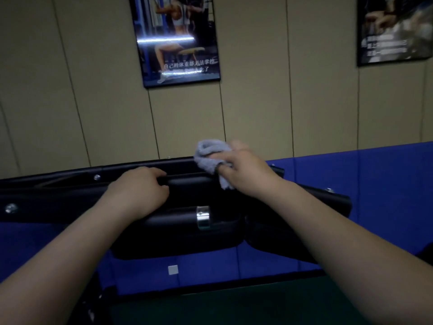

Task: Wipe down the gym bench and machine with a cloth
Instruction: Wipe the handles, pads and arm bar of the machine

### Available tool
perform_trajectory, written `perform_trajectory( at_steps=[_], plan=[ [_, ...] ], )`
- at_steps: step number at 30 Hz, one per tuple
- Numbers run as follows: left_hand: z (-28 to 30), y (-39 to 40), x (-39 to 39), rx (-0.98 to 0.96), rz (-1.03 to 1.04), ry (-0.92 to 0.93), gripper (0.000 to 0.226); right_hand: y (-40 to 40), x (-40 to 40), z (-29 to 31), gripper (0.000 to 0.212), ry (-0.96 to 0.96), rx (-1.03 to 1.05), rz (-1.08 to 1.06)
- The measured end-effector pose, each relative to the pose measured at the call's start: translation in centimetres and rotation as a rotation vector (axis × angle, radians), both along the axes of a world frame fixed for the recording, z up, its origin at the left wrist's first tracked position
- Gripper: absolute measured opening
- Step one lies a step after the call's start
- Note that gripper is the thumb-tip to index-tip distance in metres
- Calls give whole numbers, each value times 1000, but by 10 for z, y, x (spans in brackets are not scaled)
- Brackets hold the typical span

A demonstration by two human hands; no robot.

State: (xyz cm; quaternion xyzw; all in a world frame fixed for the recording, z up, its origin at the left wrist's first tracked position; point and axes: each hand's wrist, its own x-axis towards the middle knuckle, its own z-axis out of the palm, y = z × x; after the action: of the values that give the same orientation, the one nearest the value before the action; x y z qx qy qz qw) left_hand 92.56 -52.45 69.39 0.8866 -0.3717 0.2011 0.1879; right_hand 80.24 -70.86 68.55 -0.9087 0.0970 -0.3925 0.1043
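Nearest the lens: two bare forearms reaching forward over a dark green floor strip and blue matting. Beyond them, the black padded bench [178,233] and the black frame of the machine [70,184], bolted with shiny fasteners, a chrome collar [203,216] on a padded roller.

Left hand [138,188]: fingers curled over the top edge of a black pad, gripping it, apparently to steady it. Right hand [243,170]: grip pinched on a pale grey cloth [210,153], bunched between thumb and fingers, one corner hanging below the palm. Cloth pressed against the upper bar of the frame, just right of the left hand, near the wall side.

Cloth probably soft, light, limp; best held as a wad in the palm so a flat face meets the surface, loose corner tucked to avoid snagging on bolts. Padding likely smooth vinyl, slightly yielding, slippery under a damp cloth; frame stiff and heavy, safe to lean on. Pad possibly hinged, so a steadying hold at its edge seems wise.

On the beige panelled wall, two posters [178,38].
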Motion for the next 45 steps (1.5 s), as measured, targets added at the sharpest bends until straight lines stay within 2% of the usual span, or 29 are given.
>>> perform_trajectory(
  at_steps=[2,5,8,11,14,17,20,22,23,27,30,34,37,40,41,43,45],
  plan=[
    [0,-2,-1,-9,17,-13,45,11,27,3,33,189,-179,-50],
    [1,0,0,-43,13,-17,44,24,46,5,36,218,-334,-66],
    [0,3,-2,-65,-6,5,43,23,43,8,32,241,-280,-35],
    [0,5,-4,-71,-12,0,41,11,27,10,21,291,-81,-6],
    [-1,5,-6,-75,-30,3,39,2,17,6,26,229,59,49],
    [-2,5,-7,-98,-60,-5,35,-3,23,5,31,172,97,13],
    [-1,4,-8,-114,-92,-22,33,4,35,9,27,222,-5,-61],
    [-1,5,-10,-130,-119,-24,33,13,39,9,17,227,-101,-10],
    [-1,7,-11,-148,-130,-26,33,16,38,8,20,210,-119,50],
    [-5,16,-18,-272,-137,-73,26,13,10,2,23,-3,110,219],
    [-12,23,-18,-319,-136,-81,22,13,-18,-20,24,-139,-52,72],
    [-28,36,-17,-245,-106,-58,30,25,-30,-71,23,108,-210,-155],
    [-35,42,-21,-208,-115,-95,46,34,-23,-86,24,55,-232,-190],
    [-37,45,-21,-224,-152,-76,40,51,-11,-91,19,-37,-279,-136],
    [-37,48,-20,-230,-166,-68,38,59,-8,-92,16,-101,-247,-96],
    [-39,57,-17,-243,-192,-52,38,73,-1,-91,15,-154,-49,-30],
    [-41,70,-10,-265,-207,-5,37,85,3,-90,25,-118,260,95]
  ],
)
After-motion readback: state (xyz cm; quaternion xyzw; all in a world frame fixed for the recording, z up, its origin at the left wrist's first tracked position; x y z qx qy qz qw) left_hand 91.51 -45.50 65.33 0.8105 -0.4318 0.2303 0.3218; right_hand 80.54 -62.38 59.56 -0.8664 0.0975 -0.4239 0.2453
